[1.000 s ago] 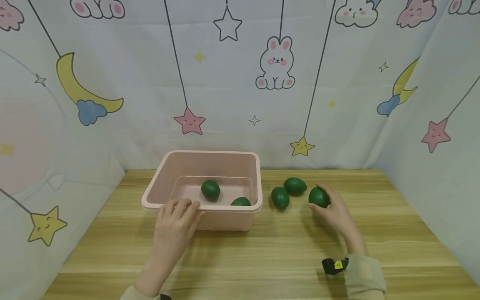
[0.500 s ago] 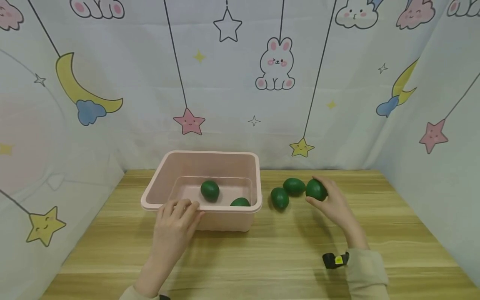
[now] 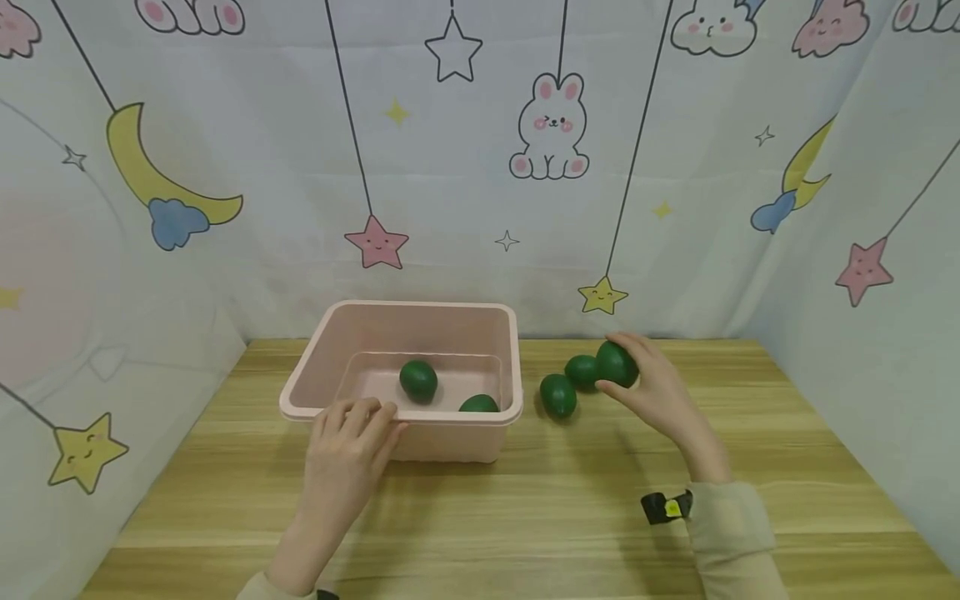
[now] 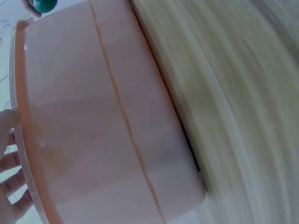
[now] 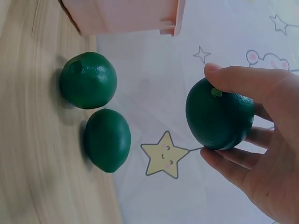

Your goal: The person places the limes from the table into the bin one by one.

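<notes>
My right hand (image 3: 660, 392) holds a dark green avocado (image 5: 219, 114) between thumb and fingers, raised off the table in the right wrist view. A pale stem nub shows near the thumb. Two more avocados lie on the table to the left of it, one farther back (image 3: 581, 372) and one nearer (image 3: 558, 396). A pink plastic bin (image 3: 450, 437) stands to their left. My left hand (image 3: 348, 450) grips its front rim, thumb outside and fingers over the edge. Inside the bin are one avocado (image 3: 417, 381) in the middle and another (image 3: 478, 404) partly hidden behind the front wall.
The wood-grain table (image 3: 510, 533) ends at the back against a white printed curtain (image 3: 450, 167), which also rises along both sides. A black strap device (image 3: 665, 507) sits at the right wrist.
My right hand has lifted the avocado and carried it up and to the left, over beside the rear avocado. The left hand stays on the bin's rim.
</notes>
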